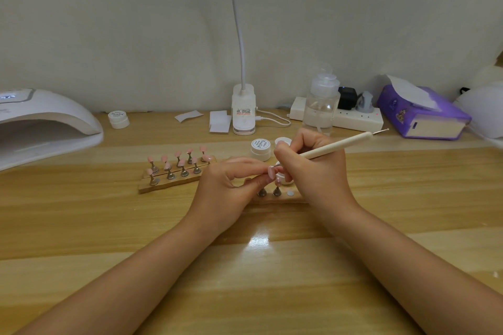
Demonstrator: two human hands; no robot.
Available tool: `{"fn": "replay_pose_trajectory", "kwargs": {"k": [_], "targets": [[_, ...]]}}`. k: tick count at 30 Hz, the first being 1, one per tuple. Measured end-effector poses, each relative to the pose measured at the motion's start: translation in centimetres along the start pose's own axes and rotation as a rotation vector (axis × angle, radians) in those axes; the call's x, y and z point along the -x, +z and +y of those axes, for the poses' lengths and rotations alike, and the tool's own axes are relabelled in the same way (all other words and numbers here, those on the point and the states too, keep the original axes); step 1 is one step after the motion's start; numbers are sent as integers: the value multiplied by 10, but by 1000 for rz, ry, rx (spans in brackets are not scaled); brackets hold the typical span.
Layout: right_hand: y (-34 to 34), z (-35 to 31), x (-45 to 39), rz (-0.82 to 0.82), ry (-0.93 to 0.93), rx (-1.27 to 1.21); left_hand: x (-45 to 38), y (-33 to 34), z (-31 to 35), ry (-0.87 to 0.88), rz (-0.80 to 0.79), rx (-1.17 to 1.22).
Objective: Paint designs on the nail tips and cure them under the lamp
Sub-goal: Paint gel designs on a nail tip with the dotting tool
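Between the thumb and fingertips of my left hand (228,185) I pinch a small, glossy pink nail tip (271,172), held just above the middle of the wooden bench (272,266). My right hand (313,168) grips a slim cream dotting pen (334,145) as one holds a pencil, fingers curled tight round it. Its working end meets the nail tip; its far end, a fine metal point, angles up toward the bench's right back corner.

Directly behind the nail tip sits a small open white pot (284,179), mostly hidden by my fingers. Under my hands lies a pale wooden strip (295,197) with two cone-shaped metal stands (277,192) and one bare round metal disc.

To the left, two more wooden strips (174,181) lie side by side, carrying further pink tips (178,155) on short metal stands. Behind my right hand stands a round white jar (260,148) with a script label I cannot read; a second like it (119,119) sits near the back edge.

At the bench's left edge rests a smooth white domed curing lamp (46,122). Along the back edge are a white desk lamp base (244,110) with a bendy neck and red printing too small to read, a clear plastic pump bottle (321,100), a white power strip (353,117) and a purple tissue pack (422,114).
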State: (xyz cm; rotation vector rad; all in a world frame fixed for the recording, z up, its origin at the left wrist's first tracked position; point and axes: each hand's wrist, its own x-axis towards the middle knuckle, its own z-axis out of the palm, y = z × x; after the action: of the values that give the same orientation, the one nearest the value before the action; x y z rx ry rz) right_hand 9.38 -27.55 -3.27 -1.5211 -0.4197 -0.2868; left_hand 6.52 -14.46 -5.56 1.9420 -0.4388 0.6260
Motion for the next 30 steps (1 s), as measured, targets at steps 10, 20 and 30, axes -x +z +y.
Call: {"fn": "replay_pose_trajectory", "kwargs": {"k": [10,20,30], "targets": [[0,0,0,5,3,15,0,0,0,9,0,8],[0,0,0,28,14,37,0,1,-3,4,4,18],[1,1,0,25,6,56,0,0,-3,-2,4,32]]}}
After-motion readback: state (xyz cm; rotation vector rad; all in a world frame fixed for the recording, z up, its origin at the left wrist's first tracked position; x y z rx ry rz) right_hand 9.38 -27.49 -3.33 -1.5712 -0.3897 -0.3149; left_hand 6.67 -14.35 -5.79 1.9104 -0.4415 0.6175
